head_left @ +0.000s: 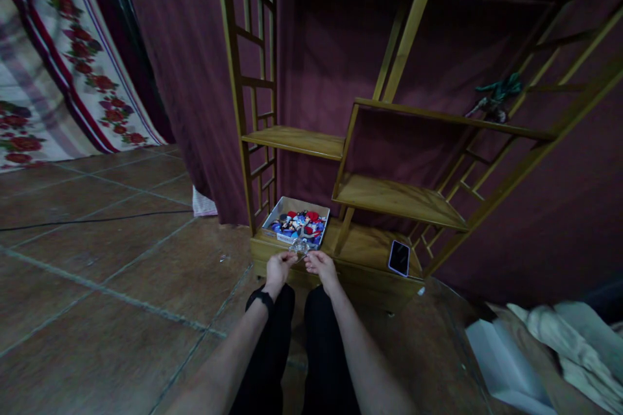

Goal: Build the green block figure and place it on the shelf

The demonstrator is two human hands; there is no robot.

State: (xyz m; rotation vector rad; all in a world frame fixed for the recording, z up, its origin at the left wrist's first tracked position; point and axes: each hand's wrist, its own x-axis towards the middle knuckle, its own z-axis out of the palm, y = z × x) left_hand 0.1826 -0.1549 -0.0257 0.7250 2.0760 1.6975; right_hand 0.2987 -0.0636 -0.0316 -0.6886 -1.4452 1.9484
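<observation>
Between my hands is a small, clear, shiny thing (300, 247), perhaps plastic wrapping; its kind is too small to tell. My left hand (281, 268) pinches its left side, and my right hand (321, 265) pinches at its right side. Just beyond them a shallow cardboard box (273, 215) stands on the lowest shelf. It holds many small red, blue, white and black pieces (299, 224), which look like little figures or charms. A dark band sits on my left wrist.
The wooden shelf unit (292, 140) rises in front of me. On its base lies a phone (399, 258), and a green figurine (499, 94) stands higher at the right. A white box (506, 363) and cloth lie at the lower right. A black cable (97, 220) crosses the tiled floor.
</observation>
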